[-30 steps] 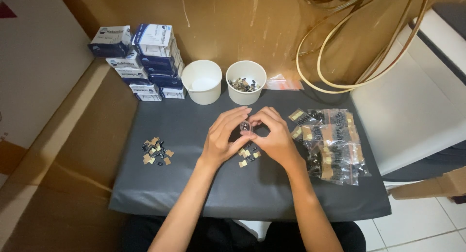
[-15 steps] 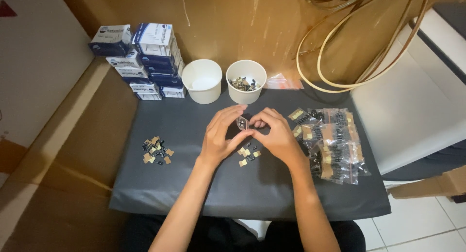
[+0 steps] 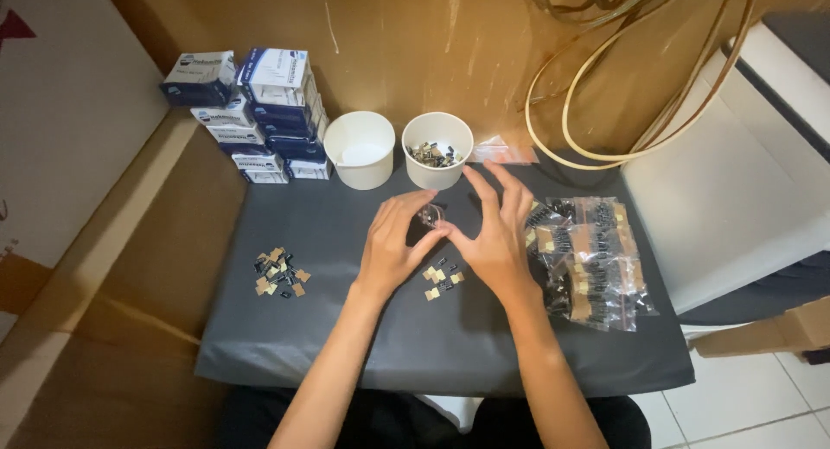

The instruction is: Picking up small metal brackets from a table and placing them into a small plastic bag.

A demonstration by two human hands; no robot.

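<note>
Head view. The left hand [image 3: 391,246] and the right hand [image 3: 496,240] meet over the middle of a dark grey mat [image 3: 363,345]. Together they pinch a small clear plastic bag [image 3: 430,216] between their fingertips. The left hand is curled, with thumb and forefinger closed on the near edge of the bag. The right hand holds the bag with thumb and forefinger only; its other three fingers are spread wide and point away from the person, towards the cups. The contents of the bag are too small to tell.

Directly below the hands, on the mat, lies a loose cluster of small dark and tan parts [image 3: 441,276]. These sit between the two wrists, just beside the heel of the right hand. A second, larger pile of similar parts [image 3: 278,272] lies well apart, towards the left side of the mat.

Two white paper cups stand at the far edge of the mat, just beside each other. The left cup [image 3: 360,149] shows only a pale interior. The right cup [image 3: 437,148] contains small dark and metallic parts and stands near the raised fingers of the right hand.

To the right of the right hand, a heap of clear packets of parts [image 3: 592,259] rests on the mat, close to the hand.

A stack of blue and white boxes [image 3: 251,112] stands at the far left corner. Coiled tan tubing [image 3: 622,95] leans against the brown wall behind. A white seat [image 3: 726,198] adjoins the mat on the right.
</note>
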